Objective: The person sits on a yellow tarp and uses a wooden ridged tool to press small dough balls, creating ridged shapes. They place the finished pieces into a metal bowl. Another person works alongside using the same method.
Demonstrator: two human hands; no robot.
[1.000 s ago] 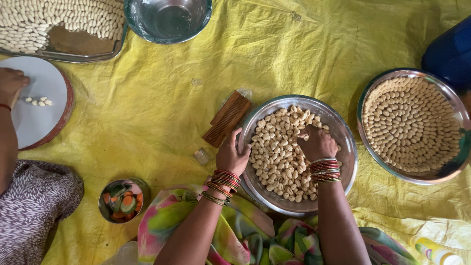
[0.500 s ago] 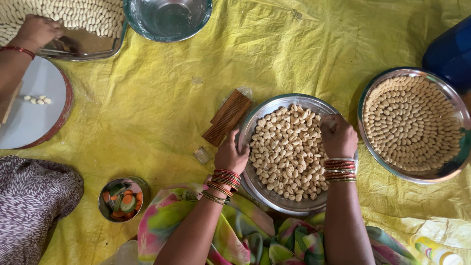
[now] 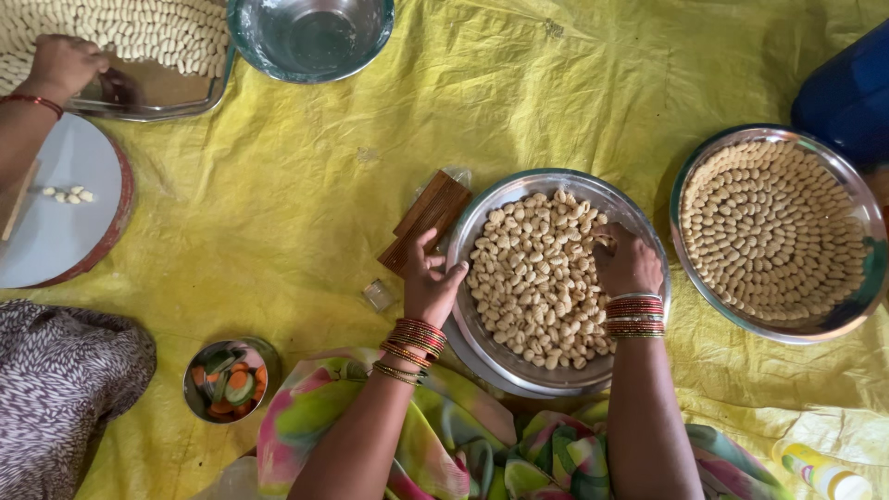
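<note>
A round steel plate (image 3: 491,352) heaped with small pale dough pieces (image 3: 537,278) lies in front of me on a yellow sheet. My left hand (image 3: 430,282) grips the plate's left rim, thumb over the edge. My right hand (image 3: 626,262) rests palm down on the pieces at the plate's right side, fingers curled into them. Both wrists carry red and gold bangles. A ridged wooden block (image 3: 424,220) lies just left of the plate, beside my left hand.
A second steel plate (image 3: 869,282) with neatly ringed pieces sits at right, below a blue container (image 3: 847,88). An empty steel bowl (image 3: 310,37) is at top. Another person's hand (image 3: 63,63) reaches into a tray (image 3: 157,102) top left, above a round board (image 3: 60,222). A small bowl of sliced vegetables (image 3: 227,378) sits bottom left.
My right hand swept from the middle of the pieces to the plate's right side. The other person's hand moved from the round board up to the tray.
</note>
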